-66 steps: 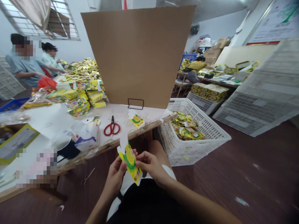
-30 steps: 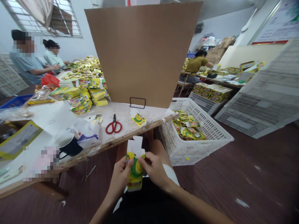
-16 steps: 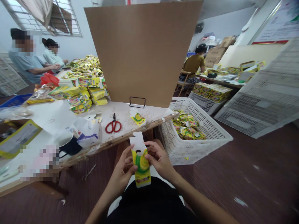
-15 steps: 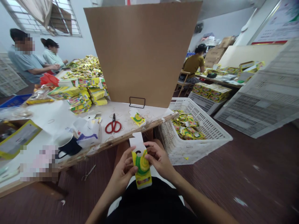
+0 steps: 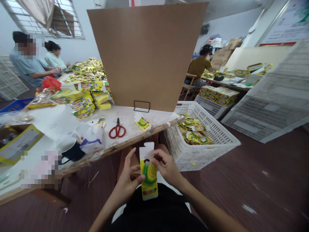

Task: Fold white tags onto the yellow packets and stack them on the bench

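Observation:
A flat yellow-and-green carton (image 5: 149,175) with a white top flap stands upright above my lap. My left hand (image 5: 131,172) grips its left edge, thumb on the printed front and index finger raised off it. With thumb and fingers, my right hand (image 5: 165,164) pinches the upper right edge near the dark cut-out notch. Another similar carton piece (image 5: 143,123) lies on the table edge ahead. Red-handled scissors (image 5: 117,130) rest on the table to its left.
A white plastic crate (image 5: 210,146) with many yellow packets stands on the floor at right. A large cardboard sheet (image 5: 149,58) rises behind the table. At left are a dark mug (image 5: 72,153), stacked cartons (image 5: 83,104) and co-workers (image 5: 29,64).
The carton has shifted slightly right and toward me and stands straighter. My left index finger has lifted away from it. My right fingers have moved on the upper edge.

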`<state>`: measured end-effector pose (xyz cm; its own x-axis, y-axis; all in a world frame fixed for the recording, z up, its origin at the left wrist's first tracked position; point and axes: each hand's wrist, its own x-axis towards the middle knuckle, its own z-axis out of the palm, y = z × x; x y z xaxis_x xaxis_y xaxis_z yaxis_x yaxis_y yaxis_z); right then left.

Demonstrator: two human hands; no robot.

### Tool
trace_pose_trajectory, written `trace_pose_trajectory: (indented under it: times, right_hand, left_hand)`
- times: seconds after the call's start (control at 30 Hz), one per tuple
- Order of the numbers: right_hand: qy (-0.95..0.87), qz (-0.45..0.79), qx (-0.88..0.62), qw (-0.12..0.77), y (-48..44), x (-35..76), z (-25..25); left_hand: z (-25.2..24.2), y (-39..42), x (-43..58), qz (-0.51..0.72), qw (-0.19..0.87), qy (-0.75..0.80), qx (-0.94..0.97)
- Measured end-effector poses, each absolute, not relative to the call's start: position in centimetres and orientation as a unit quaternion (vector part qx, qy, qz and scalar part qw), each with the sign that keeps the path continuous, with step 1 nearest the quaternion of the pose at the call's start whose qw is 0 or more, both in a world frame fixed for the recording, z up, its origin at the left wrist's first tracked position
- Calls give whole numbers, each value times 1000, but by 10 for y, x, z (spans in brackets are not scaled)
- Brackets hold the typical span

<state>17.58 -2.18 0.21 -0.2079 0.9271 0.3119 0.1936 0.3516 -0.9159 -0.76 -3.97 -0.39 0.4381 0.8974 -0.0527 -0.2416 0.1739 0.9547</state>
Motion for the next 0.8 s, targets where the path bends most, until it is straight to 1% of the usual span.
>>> trace_pose_trajectory:
  times: [0.07,0.13,0.23,0.37,0.57,0.8]
  right_hand:
    - [-645,410,-414,494,-20,177,-1]
    - [-663,396,-406,488,-19,179,-1]
    - [-702,359,-427,442,-18,183,3]
    - [-705,386,-482,350,-20,180,8]
    - [-718,284,-542,332,-20,166,10]
    - [-712,284,-573,291,-20,163,15]
  left_hand:
    - [-4,-39,-9,403,690,331,502]
    - [-4,-38,-10,399,688,329,508]
    - [-4,-37,-10,420,659,360,509]
    - [-3,-38,-6,426,644,382,507]
    - [-3,-38,-5,424,659,372,497]
    - [-2,-38,-6,427,644,374,512]
